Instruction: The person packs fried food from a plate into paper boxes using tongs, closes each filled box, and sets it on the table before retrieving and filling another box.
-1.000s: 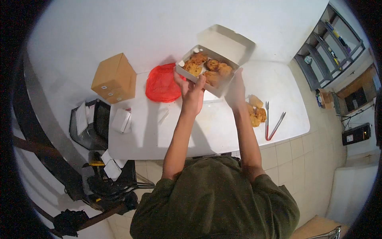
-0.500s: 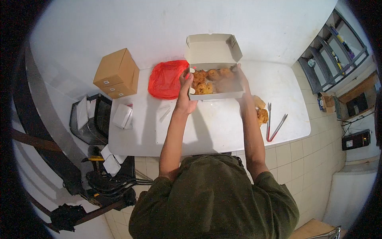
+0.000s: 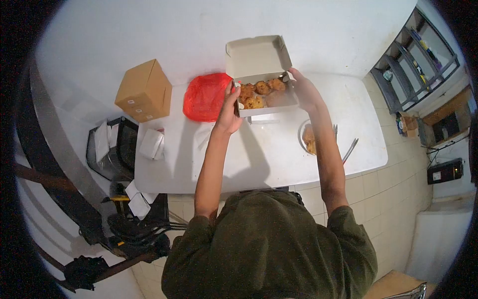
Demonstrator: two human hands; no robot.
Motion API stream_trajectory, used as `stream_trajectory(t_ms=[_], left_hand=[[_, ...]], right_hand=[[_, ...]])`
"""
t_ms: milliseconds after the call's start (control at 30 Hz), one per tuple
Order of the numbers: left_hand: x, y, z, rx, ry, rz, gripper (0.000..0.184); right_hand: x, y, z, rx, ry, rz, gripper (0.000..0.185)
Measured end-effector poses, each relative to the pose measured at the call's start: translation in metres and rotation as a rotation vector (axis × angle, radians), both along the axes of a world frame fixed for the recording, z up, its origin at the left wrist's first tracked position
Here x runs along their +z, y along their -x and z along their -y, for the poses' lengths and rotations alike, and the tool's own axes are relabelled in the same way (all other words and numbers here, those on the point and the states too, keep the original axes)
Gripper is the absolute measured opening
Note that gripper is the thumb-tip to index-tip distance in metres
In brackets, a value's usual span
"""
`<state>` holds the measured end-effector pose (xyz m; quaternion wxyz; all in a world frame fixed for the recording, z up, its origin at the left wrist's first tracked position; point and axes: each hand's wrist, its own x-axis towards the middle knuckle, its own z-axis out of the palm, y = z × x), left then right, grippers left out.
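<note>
An open-lidded cardboard food box [image 3: 271, 109] with several browned fried pieces [image 3: 254, 102] inside is held above the white table. My left hand [image 3: 229, 114] is closed on its left side, thumb at the rim. My right hand [image 3: 307, 94] is at the right side, its fingers by the lid's lower right corner. It is blurred, so its grip is unclear. The raised lid [image 3: 258, 52] leans back toward the wall. Below my right forearm, a plate [image 3: 302, 134] bears more fried pieces [image 3: 309, 139], partly hidden. Red-handled tongs [image 3: 350, 150] lie to the right.
A red plastic bag [image 3: 201, 99] lies left of the food box. Farther left stands a brown carton [image 3: 144, 92], with a white packet [image 3: 152, 144] nearer me. A black bin [image 3: 117, 149] is beside the table [image 3: 284, 164]. A shelf rack [image 3: 416, 62] stands at right.
The food box has shifted slightly left and up and is tilted a little. My right hand has slid up along its right side, and my right forearm now covers part of the tongs.
</note>
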<state>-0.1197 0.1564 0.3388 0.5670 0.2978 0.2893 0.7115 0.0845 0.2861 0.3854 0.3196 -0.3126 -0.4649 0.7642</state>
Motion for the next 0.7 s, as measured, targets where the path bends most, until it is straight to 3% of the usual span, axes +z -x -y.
stream_trajectory(t_ms=[33, 133, 267, 333, 367, 467, 500, 600, 633, 700], left_hand=[[-0.001, 0.001, -0.001, 0.007, -0.007, -0.025, 0.058], [0.009, 0.008, 0.004, -0.127, -0.038, 0.009, 0.066], [0.025, 0.013, 0.007, -0.126, 0.024, 0.095, 0.094], [0.032, 0.007, 0.010, -0.082, 0.061, 0.042, 0.102], [0.033, 0.006, 0.012, -0.058, 0.079, 0.014, 0.105], [0.021, 0.010, 0.008, -0.084, 0.097, 0.205, 0.096], [0.016, 0.010, 0.006, -0.087, 0.093, 0.167, 0.092], [0.008, 0.009, 0.004, -0.096, 0.082, 0.055, 0.080], [0.007, 0.011, 0.006, -0.120, 0.112, 0.191, 0.057], [0.002, 0.012, 0.006, -0.104, 0.096, 0.162, 0.049]], right_hand=[[-0.013, 0.004, -0.006, -0.020, -0.097, -0.071, 0.041], [-0.023, 0.004, 0.000, -0.087, -0.160, -0.085, 0.042], [-0.015, -0.004, 0.021, -0.136, -0.117, -0.272, 0.057], [-0.010, -0.002, 0.027, -0.138, 0.093, -0.442, 0.068], [-0.009, -0.003, 0.027, -0.130, 0.100, -0.335, 0.083], [-0.002, -0.006, 0.032, -0.005, 0.088, -0.274, 0.095], [-0.002, -0.005, 0.031, 0.010, -0.079, -0.184, 0.092], [-0.016, -0.006, 0.022, 0.107, -0.076, -0.218, 0.086], [-0.020, -0.011, 0.020, 0.044, -0.019, -0.177, 0.072], [-0.027, -0.012, 0.021, 0.056, -0.123, -0.179, 0.061]])
